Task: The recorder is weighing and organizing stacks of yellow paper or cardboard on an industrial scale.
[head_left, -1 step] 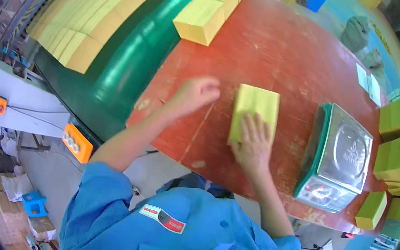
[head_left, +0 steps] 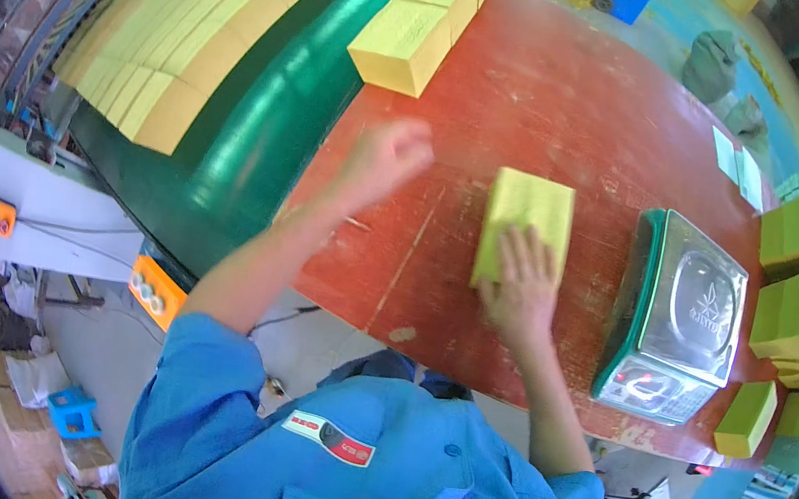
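A yellow rectangular stack of sheets (head_left: 526, 211) lies on the red table (head_left: 561, 99) in front of me. My right hand (head_left: 521, 286) rests flat on its near end, fingers spread, pressing down without gripping it. My left hand (head_left: 386, 157) hovers over bare table to the left of the stack, blurred, fingers loosely bent, holding nothing. A larger yellow block (head_left: 413, 34) sits at the table's far left edge, beyond the left hand.
A green and steel weighing scale (head_left: 683, 322) stands right of the stack. Several yellow blocks (head_left: 794, 281) pile up past it at the right edge. A green conveyor (head_left: 264, 131) with rows of yellow blocks (head_left: 175, 38) runs along the left. Pale paper slips (head_left: 738, 168) lie far right.
My left hand has shifted a little farther from me over the table. The right hand and the stack are unmoved.
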Tool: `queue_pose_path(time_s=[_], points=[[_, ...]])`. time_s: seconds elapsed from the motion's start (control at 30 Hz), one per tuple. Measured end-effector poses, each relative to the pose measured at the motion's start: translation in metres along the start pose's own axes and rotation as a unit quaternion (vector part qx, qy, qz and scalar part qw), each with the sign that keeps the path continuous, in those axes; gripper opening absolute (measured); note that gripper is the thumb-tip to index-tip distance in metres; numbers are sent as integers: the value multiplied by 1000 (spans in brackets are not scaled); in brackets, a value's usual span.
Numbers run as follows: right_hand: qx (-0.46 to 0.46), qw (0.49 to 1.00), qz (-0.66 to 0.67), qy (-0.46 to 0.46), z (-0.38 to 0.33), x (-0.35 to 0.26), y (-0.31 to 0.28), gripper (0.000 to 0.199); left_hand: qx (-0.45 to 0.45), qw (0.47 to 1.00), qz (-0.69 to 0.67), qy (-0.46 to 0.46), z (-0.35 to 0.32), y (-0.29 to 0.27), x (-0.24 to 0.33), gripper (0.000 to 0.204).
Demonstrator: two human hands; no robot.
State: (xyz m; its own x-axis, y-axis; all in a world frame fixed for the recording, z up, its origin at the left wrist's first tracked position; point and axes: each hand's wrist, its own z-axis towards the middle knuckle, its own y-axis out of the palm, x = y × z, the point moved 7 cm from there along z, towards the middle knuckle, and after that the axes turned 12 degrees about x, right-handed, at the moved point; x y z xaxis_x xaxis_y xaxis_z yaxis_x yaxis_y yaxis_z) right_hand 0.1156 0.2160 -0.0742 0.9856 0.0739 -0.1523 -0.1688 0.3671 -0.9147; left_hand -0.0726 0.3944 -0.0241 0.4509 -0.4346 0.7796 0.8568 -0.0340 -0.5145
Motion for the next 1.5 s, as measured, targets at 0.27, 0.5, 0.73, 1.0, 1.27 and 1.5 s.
queue_pose_path(time_s=[0.27, 0.5, 0.73, 1.0, 1.27, 1.5], points=[[101, 994, -9, 42, 50, 63, -14, 58, 76, 949, 265, -153, 232, -56, -80, 83], [122, 991, 23, 40, 53, 71, -11, 59, 89, 919, 369, -105, 179, 2, -91, 75], [196, 948, 244, 62, 11, 10, -58, 42, -7, 955, 293, 51, 18, 15, -11, 68], [-247, 345, 780, 461, -253, -64, 63, 53, -80, 968, 228, 61, -209, 12, 121, 77], [-162, 634, 725, 212, -228, -20, -55, 65, 4, 978, -67, -198, -267, 27, 109, 59], [248, 885, 387, 73, -182, 88, -257, 74, -184, 743, -585, -267, -204, 175, 225, 44]])
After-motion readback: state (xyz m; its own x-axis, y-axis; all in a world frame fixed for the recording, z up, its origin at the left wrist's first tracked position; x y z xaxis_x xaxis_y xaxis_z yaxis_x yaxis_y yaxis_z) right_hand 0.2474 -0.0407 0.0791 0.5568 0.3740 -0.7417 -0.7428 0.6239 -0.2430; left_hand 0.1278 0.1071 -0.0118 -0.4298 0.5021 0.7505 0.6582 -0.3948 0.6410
